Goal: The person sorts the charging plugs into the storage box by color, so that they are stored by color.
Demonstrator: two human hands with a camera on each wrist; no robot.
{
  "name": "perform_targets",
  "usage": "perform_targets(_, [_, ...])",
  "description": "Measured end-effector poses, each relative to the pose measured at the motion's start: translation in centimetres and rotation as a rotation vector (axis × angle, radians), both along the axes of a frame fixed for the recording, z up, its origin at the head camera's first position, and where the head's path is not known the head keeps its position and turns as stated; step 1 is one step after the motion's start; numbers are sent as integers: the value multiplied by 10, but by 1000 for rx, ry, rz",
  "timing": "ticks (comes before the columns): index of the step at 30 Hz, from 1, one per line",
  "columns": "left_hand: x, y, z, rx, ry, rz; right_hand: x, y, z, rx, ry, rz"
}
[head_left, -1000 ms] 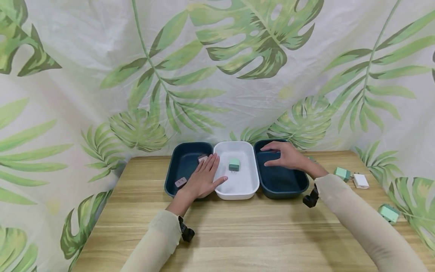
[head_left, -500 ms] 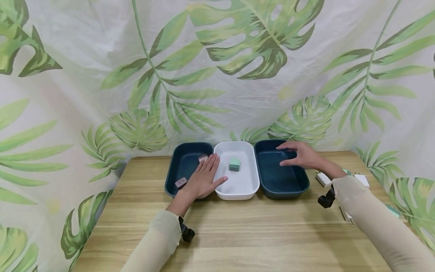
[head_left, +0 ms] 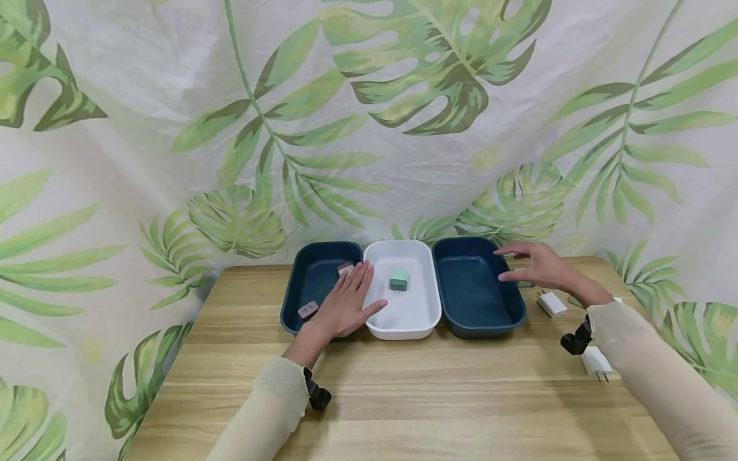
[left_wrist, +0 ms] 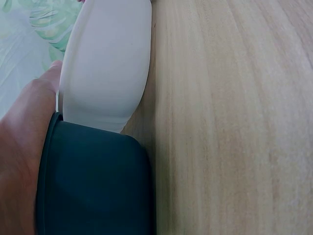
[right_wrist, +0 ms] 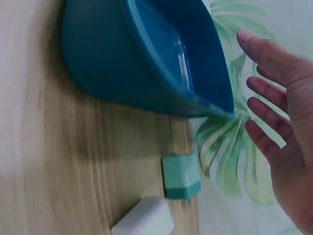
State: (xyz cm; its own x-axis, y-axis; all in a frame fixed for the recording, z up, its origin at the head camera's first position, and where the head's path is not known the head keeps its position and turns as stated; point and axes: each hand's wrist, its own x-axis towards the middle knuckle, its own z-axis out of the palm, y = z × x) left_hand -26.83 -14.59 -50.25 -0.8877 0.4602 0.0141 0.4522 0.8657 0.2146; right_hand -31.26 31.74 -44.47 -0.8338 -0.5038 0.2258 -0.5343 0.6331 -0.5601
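Observation:
My left hand (head_left: 341, 302) lies with straight fingers over the left dark blue tray (head_left: 308, 272), its fingertips at the rim beside the white tray (head_left: 403, 323). Two pinkish plug adapters (head_left: 308, 310) sit in that dark tray, one partly behind the fingers. A green plug adapter (head_left: 398, 280) with its prongs showing lies in the white tray. My right hand (head_left: 539, 266) hovers at the right side of the right dark blue tray (head_left: 473, 288), thumb and fingers spread apart, holding nothing. The right wrist view shows a gap between this hand (right_wrist: 288, 107) and the tray rim.
Right of the trays, white plug adapters (head_left: 551, 304) lie on the wooden table (head_left: 403, 397), another white adapter (head_left: 596, 362) nearer the front. A green adapter (right_wrist: 181, 174) shows in the right wrist view. Leaf-patterned cloth (head_left: 323, 128) hangs behind. The right forearm covers part of the table.
My right hand has moved rightward from above the right dark tray to its right edge, uncovering white adapters and hiding others under the arm. The left hand stays put.

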Motion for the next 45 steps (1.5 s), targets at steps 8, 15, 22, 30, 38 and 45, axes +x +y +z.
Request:
perform_targets(8, [1,-1,0,4,9,6,3,17,-3,-16,-36,-56])
perform_targets(15, [2,-1,0,0,4,14,1,31,-12,-45,-47,-69])
perform_targets(22, [3,-1,2,-10,-2,14,0,44,-20,-32,-99,-91])
perform_targets(30, [0,-2,3,-11,10,8,-6,53,-33,9,-140,-118])
perform_targets(38, [1,-2,2,-7,12,7,-8,54,-40,49,-164,-132])
perform_targets(45, [3,0,3,4,-7,12,-9,55,-49,76,-170,-134])
